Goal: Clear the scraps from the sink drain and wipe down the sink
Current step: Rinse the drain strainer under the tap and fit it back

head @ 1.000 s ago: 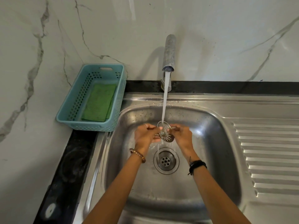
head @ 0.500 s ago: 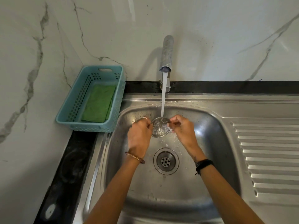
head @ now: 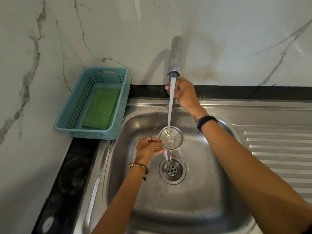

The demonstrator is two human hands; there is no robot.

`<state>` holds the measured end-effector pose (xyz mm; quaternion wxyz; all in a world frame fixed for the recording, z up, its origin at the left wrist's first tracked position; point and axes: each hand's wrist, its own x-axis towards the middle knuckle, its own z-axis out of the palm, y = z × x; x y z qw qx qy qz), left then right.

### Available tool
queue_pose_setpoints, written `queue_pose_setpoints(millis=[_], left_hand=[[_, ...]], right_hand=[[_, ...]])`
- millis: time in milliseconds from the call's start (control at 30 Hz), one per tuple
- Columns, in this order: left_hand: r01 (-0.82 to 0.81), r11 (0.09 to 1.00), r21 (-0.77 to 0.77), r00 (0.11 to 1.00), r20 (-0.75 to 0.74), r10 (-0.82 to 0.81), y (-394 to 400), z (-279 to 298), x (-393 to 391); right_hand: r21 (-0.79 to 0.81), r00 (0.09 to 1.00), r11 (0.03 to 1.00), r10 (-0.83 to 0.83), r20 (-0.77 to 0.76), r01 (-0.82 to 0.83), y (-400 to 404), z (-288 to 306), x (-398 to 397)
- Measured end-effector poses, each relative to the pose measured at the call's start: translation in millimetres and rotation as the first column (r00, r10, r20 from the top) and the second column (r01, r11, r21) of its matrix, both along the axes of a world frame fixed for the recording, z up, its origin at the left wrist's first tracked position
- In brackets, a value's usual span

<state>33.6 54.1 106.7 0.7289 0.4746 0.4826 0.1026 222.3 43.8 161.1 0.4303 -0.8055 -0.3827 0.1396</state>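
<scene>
Under the running tap (head: pixel 175 54), the left hand (head: pixel 148 150) pinched the strainer (head: pixel 170 137) for rinsing; the right hand (head: pixel 184 92) gripped the tap handle, likely to shut it off next.

A black bench (head: pixel 67 174) holds a stainless steel sink (head: pixel 270 115) with ribbed drainboard; a blue perforated basket (head: pixel 70 115) containing a green cloth (head: pixel 101 108) sits at its back-left corner.

strainer (head: pixel 170 137) above drain (head: pixel 172 170) | basket (head: pixel 118 105) left of sink (head: pixel 202 208)
</scene>
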Motion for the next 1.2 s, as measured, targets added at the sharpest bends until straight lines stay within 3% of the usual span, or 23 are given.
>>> queue_pose_setpoints(millis=[100,133,167,233,333,367,433,533,633,733,933,1200], left_hand=[[-0.013,1.0,0.007,1.0,0.001,0.013,5,0,2],[-0.019,1.0,0.009,1.0,-0.001,0.019,5,-1,2],[-0.025,1.0,0.011,1.0,-0.006,0.025,5,-1,3],[-0.028,0.999,0.029,0.999,-0.026,0.029,4,-2,4],[-0.011,0.998,0.068,0.999,-0.042,0.014,4,-5,4],[-0.012,0.996,0.088,0.999,-0.038,0.016,5,-5,4],[-0.021,0.991,0.131,0.999,-0.035,0.026,6,-6,2],[0.016,0.973,0.231,0.997,-0.082,0.003,2,-9,-3],[0.134,0.912,0.388,0.987,-0.138,-0.086,-10,-11,-7],[0.232,0.774,0.589,0.97,-0.196,-0.142,-21,-6,-11],[0.167,0.565,0.808,0.986,-0.14,-0.091,-32,12,-29],[0.172,0.609,0.775,0.984,-0.164,-0.069,-45,0,-50]], right_hand=[[-0.051,0.993,0.998,0.036,-0.111,-0.042,13,-5,10],[-0.05,0.976,0.998,0.029,-0.215,-0.041,14,-6,12],[-0.007,0.927,1.0,0.011,-0.375,-0.014,13,-6,12],[0.152,0.735,0.982,0.018,-0.678,0.115,7,-9,11],[0.295,0.492,0.87,0.071,-0.868,0.395,-8,-29,1],[0.273,0.477,0.85,0.03,-0.879,0.451,-17,-37,-6],[0.143,0.597,0.92,-0.114,-0.794,0.366,-43,-55,-30],[-0.052,0.752,0.995,-0.099,-0.652,0.086,-86,-86,-68],[-0.025,0.841,0.985,-0.157,-0.517,0.168,-116,-97,-93],[0.04,0.953,0.98,-0.18,-0.242,0.195,-131,-88,-105],[0.134,0.978,0.981,-0.159,0.133,0.141,-148,-57,-120],[0.064,0.979,0.994,-0.104,0.178,0.094,-159,-56,-140]])
